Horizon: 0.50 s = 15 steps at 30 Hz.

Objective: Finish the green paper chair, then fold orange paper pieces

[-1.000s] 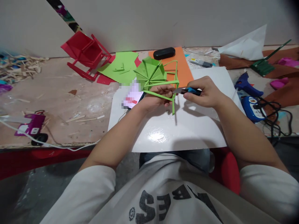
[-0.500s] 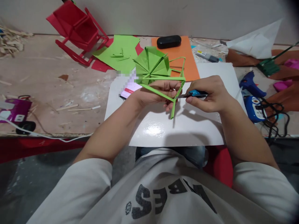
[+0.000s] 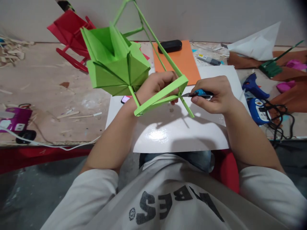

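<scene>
A green folded-paper model (image 3: 120, 68) with a fan-like body and a frame of thin paper strips is raised over the white board (image 3: 155, 142). My left hand (image 3: 163, 84) is closed on its frame near a corner, the fingers partly hidden behind the strips. In my right hand (image 3: 213, 95) is a small blue-handled cutting tool (image 3: 200, 93), its metal tip at the joint where a loose strip end sticks out toward me. Whether the tip touches the paper cannot be made out.
A red paper rocking chair (image 3: 73, 40) stands at the back left. Behind the board are orange paper (image 3: 189, 64), a black case (image 3: 169, 46) and a grey cutter (image 3: 208, 59). A blue glue gun (image 3: 255, 86) and black cord lie right, a purple device (image 3: 15, 119) left.
The green model has been turned and raised, its body now nearer and further left, with its frame reaching up. My right hand has hardly moved and still holds the tool.
</scene>
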Tool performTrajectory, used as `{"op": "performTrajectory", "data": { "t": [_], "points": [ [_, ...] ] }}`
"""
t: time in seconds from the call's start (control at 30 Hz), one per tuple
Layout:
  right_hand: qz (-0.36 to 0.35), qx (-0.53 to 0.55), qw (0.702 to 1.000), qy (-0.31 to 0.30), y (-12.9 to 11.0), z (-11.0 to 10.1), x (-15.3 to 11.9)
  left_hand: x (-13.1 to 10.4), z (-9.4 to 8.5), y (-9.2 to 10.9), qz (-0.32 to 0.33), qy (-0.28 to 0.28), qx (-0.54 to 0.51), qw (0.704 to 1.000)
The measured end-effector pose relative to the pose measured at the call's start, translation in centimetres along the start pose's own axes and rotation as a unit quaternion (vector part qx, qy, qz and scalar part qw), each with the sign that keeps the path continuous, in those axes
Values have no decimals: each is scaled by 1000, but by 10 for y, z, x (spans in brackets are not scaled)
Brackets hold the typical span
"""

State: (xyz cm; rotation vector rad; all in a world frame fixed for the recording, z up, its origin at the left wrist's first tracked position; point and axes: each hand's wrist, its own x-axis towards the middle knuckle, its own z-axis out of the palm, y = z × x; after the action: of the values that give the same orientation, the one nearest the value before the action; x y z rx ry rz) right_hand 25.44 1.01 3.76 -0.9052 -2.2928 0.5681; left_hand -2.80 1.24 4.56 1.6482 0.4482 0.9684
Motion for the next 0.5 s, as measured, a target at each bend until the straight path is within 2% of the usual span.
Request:
{"op": "performTrajectory", "data": {
  "t": [0.13,0.33,0.5],
  "points": [
    [-23,-27,999,-19,6,-1,4,0,-7,-4,-2,27,35,999],
    [-38,-62,997,-28,13,-3,4,2,-7,-3,-17,-10,7,1000],
    [-61,-82,995,-13,19,-1,3,0,-5,-4,-101,8,-38,994]
  ]
}}
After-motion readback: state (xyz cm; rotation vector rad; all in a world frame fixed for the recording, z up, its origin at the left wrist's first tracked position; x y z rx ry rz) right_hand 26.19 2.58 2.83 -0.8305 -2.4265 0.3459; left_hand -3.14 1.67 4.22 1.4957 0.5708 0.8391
